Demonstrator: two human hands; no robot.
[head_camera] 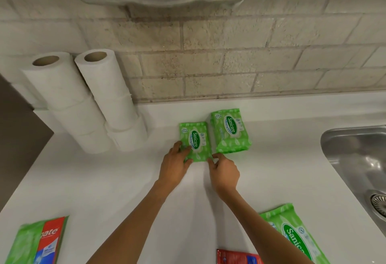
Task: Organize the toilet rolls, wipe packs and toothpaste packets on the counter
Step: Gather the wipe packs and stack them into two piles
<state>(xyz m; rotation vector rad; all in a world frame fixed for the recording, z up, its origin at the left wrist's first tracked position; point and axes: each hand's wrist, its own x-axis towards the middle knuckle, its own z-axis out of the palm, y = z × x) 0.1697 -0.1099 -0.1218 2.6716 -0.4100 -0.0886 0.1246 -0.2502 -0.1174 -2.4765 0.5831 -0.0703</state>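
At the back left corner of the counter [125, 180], against the tiled wall, the toilet rolls [104, 88] stand in two upright columns, side by side and touching.

At the front left edge a toothpaste packet [52, 240], red, with "gate" legible (the brand's first letters are covered), lies on a green pack [23, 242].

Mid-counter, towards the back edge, the Sanicare wipe pack [196, 141] lies flat, its long axis running from the person to the wall. It is marked "Sanicare" and "15".

- The left hand [174, 165] grips its left side, fingers on top and thumb at the near edge.
- The right hand [224, 169] has its fingers curled and pinches the near right corner.

Both hands sit at the pack's near end, so the pack lies ahead of the fingers.

Just to its right, with a narrow gap, the neighbouring stack [230, 131] lies parallel, same label, set slightly further back. In my judgement the coming move is a push wall-ward and rightward to square the two.

At the front edge lie a red packet [236, 257], its print unreadable, and a large Sanicare pack [298, 236]. A steel sink [355, 148] occupies the right edge.
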